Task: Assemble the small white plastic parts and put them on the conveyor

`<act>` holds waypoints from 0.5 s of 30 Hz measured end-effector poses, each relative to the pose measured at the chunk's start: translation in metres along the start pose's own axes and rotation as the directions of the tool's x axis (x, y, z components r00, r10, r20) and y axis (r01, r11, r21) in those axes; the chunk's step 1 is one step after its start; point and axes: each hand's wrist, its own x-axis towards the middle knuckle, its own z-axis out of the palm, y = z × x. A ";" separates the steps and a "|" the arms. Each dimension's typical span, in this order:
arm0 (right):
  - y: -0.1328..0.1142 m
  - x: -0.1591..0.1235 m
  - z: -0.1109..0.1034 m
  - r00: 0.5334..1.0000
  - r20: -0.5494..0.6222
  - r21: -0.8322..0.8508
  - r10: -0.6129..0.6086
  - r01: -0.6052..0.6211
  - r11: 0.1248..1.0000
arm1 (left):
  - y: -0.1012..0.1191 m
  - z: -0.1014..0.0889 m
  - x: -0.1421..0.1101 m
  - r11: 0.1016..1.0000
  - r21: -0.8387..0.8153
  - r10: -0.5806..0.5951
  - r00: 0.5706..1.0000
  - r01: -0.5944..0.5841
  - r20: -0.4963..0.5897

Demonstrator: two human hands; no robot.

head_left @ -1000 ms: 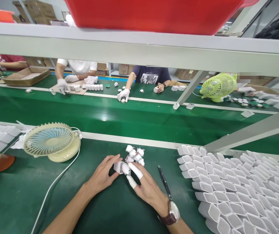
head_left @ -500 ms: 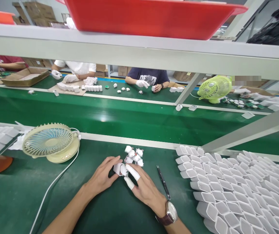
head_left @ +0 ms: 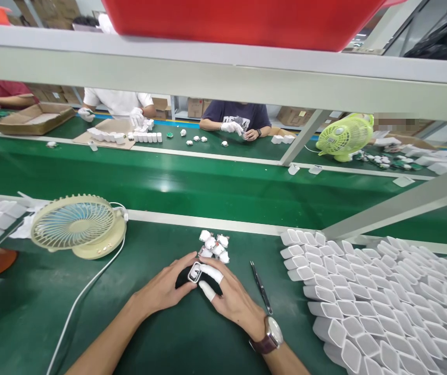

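Between my two hands is a small white plastic housing (head_left: 194,272), its open end turned toward me and something dark and white inside. My left hand (head_left: 164,284) grips its left side with thumb and fingers. My right hand (head_left: 231,294), with white covers on two fingers and a watch (head_left: 273,332) on the wrist, holds its right side. Just beyond my fingertips lies a small pile of white parts (head_left: 215,245) with bits of red. Black tweezers (head_left: 261,287) rest on the green table to the right of my right hand.
Rows of empty white housings (head_left: 364,307) fill the right side. A cream fan (head_left: 78,226) with a cable stands at left. Overhead, a shelf (head_left: 223,78) carries a red bin (head_left: 239,21). Across the green surface (head_left: 192,182), co-workers handle white parts near a lime fan (head_left: 344,136).
The housing has turned between my fingers, so its open end now faces me. My hands stay in nearly the same place. The view has tilted slightly downward.
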 end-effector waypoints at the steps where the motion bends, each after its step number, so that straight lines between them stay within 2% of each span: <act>1: 0.001 -0.001 0.001 1.000 0.000 0.012 0.000 0.000 1.000 | 0.001 -0.001 -0.001 1.000 0.008 -0.013 0.999 0.012 0.037; 3: 0.003 -0.003 0.003 1.000 0.001 0.030 0.003 -0.003 1.000 | 0.002 -0.002 -0.001 1.000 0.020 -0.007 0.998 0.006 0.064; 6: 0.007 -0.006 0.005 1.000 0.004 0.033 0.012 -0.012 0.999 | 0.001 -0.001 -0.001 0.998 0.050 0.038 0.999 -0.038 0.001; 10: 0.011 -0.009 0.006 1.000 0.017 -0.013 -0.002 0.002 1.000 | -0.005 0.002 -0.002 0.976 0.151 0.174 0.980 -0.159 -0.096; 15: 0.012 -0.009 0.007 0.999 0.035 -0.069 -0.032 0.034 0.997 | -0.006 0.002 0.001 0.919 0.274 0.315 0.945 -0.282 -0.084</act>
